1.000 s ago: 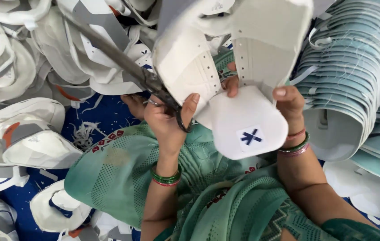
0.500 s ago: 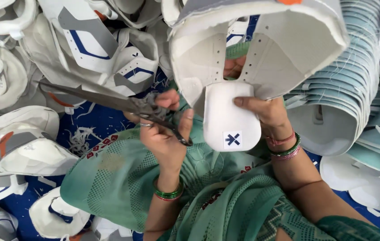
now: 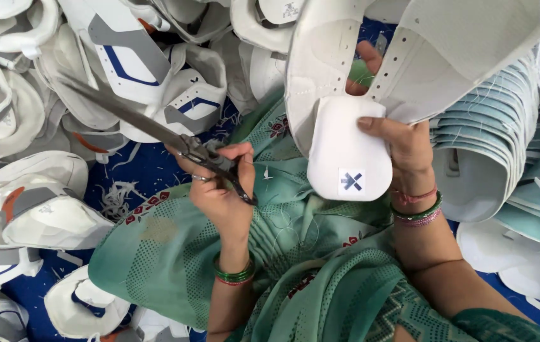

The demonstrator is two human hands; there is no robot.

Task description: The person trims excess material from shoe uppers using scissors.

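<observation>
Lifting white shoe upper (image 3: pixel 409 57) higher toward upper right, right hand (image 3: pixel 403 149) clamped on its tongue; left hand (image 3: pixel 219 190) closed around scissors (image 3: pixel 156 130), now blades swung away upper left.

White shoe uppers (image 3: pixel 149 69) with blue and grey panels lie heaped across the far left, overlapping every which way. More uppers (image 3: pixel 35 209) with orange patches sit at the left edge. A nested stack of teal pieces (image 3: pixel 504 145) fans along the right. Thread scraps (image 3: pixel 116 197) litter the blue cloth (image 3: pixel 140 168) underneath. Green patterned fabric (image 3: pixel 175 253) spreads over the near middle.
</observation>
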